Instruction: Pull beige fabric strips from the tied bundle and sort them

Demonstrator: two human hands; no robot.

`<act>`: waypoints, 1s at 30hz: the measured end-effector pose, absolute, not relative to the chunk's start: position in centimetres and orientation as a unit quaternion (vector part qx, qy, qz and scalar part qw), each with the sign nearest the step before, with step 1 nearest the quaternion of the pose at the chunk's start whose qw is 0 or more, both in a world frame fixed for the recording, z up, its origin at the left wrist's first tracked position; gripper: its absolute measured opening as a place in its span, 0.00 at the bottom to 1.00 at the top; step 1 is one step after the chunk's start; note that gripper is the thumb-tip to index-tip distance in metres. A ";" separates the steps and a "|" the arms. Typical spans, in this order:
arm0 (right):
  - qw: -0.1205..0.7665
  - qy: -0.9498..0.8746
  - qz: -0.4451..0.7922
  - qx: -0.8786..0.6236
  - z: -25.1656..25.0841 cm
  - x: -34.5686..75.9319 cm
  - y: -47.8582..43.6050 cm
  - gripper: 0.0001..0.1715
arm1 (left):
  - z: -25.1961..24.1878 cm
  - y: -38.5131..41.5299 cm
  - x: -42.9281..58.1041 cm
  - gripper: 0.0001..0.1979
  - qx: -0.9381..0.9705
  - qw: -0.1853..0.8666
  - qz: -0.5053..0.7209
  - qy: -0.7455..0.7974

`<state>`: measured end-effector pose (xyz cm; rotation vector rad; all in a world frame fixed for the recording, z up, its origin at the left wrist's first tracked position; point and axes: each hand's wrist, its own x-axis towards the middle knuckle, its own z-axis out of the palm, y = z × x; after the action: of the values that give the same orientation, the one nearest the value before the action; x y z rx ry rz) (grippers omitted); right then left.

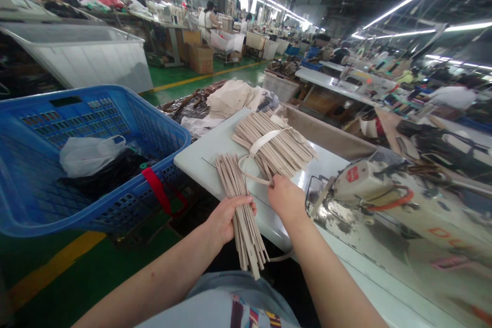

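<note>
My left hand (226, 218) is closed around a bundle of thin beige strips (240, 200) that lies over the near edge of the white table (203, 156) and hangs down past it. My right hand (286, 197) rests just to the right, fingers curled at the foot of a larger pile of beige strips (277, 143) bound by a pale band (265, 141). What its fingers pinch is hidden. A loose pale loop (249, 174) curves between the two bundles.
A blue plastic basket (31, 189) with a white bag and dark cloth stands at the left. A sewing machine (361, 179) sits on the table to the right. Beige fabric pieces (230, 97) lie beyond. Other people work at far tables.
</note>
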<state>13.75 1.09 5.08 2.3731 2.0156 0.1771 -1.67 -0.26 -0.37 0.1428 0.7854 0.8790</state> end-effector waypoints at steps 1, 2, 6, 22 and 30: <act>0.008 0.650 0.046 0.759 5.4 13.5 0.7 0.08 | -0.3 -0.2 -1.6 0.06 0.067 0.830 0.411 0.371; 0.003 0.654 0.033 0.756 5.8 13.2 0.2 0.07 | -0.2 -0.2 -1.5 0.07 0.066 0.832 0.408 0.370; -0.017 0.677 -0.021 0.736 6.7 12.4 -2.2 0.08 | 0.4 0.0 -1.2 0.09 0.071 0.842 0.411 0.341; -0.150 0.716 -0.287 0.619 9.3 15.5 -9.9 0.23 | 0.1 -2.2 -1.4 0.19 0.158 0.827 0.432 0.324; -0.325 0.677 -0.290 0.593 8.2 13.4 -13.2 0.72 | 2.5 -5.3 0.5 0.24 0.429 0.686 0.427 0.404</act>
<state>13.36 -13.22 8.20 2.3848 2.7236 -1.1670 0.52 -5.29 2.54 0.9612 0.9058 0.9560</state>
